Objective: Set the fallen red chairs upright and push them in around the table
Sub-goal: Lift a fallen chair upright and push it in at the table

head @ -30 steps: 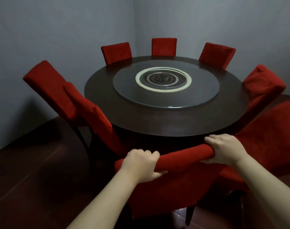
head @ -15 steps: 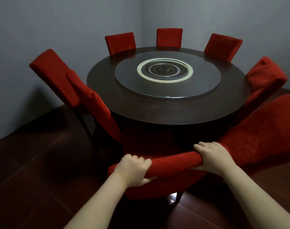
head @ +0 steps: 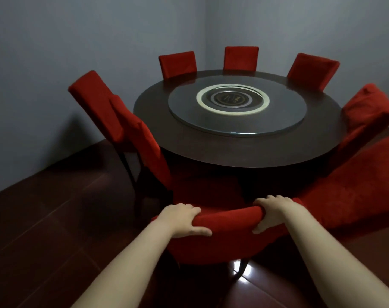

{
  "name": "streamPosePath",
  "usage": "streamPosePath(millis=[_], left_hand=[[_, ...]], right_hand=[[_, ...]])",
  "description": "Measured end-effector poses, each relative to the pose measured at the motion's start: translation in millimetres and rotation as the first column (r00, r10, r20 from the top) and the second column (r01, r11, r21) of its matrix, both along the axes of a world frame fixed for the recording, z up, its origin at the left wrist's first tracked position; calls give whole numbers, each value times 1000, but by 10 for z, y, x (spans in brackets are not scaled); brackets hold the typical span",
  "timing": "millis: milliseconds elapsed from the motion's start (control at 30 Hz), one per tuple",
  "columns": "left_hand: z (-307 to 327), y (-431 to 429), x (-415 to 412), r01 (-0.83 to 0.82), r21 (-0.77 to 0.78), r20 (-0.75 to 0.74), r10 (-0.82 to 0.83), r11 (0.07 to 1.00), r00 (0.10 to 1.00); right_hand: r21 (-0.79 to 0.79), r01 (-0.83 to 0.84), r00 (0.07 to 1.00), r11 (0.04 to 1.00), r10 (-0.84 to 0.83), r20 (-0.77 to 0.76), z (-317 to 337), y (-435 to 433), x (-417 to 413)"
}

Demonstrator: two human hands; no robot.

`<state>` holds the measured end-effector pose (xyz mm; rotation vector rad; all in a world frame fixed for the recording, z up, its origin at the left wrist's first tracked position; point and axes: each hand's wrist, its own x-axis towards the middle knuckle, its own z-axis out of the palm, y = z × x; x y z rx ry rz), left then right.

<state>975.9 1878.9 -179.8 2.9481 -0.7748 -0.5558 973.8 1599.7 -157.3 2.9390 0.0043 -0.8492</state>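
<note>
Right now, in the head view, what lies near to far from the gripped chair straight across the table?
Near chair, its back gripped by left hand and right hand → dark round table → glass turntable → pale ring → far middle chair.

The red chair nearest you [head: 222, 238] stands upright just short of the round dark table [head: 211, 150], its back toward you. Three more [head: 241, 57] sit pushed in at the far side; the one on your right [head: 355, 192] slants steeply.
</note>
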Motion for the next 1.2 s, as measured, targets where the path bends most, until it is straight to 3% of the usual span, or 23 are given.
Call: streamPosePath(millis=[67,133,200,300,567,833,967,1067,1200], left_hand=[[76,283,194,-121,-169,-130,99,978,986],[158,734,452,-113,-154,29,118,982,993],[282,1227,730,-40,-6,231,41,999,972],[547,2114,1208,-30,145,350,-23,989,937],[878,3547,2268,-152,190,434,56,970,899],[645,3824,3820,-41,344,439,-122,938,890],[681,3909,4773,-13,397,444,-179,918,878],[656,3947,5317,33,404,401,-210,914,892],[504,3919,5971,129,426,341,-291,895,894]], right_hand=[[218,141,976,966,-99,-193,151,192,165],[498,221,972,839,-145,-187,263,519,351],[618,174,983,767,-167,-70,340,900,552],[575,68,980,815,-163,116,407,1675,1088],[513,-37,939,857,-146,311,481,3384,2293],[594,12,889,804,-280,362,275,4139,3921],[564,62,914,823,-274,300,114,4489,4793],[465,117,945,878,-242,219,-27,4718,5141],[217,148,927,965,-212,309,-144,4913,5346]])
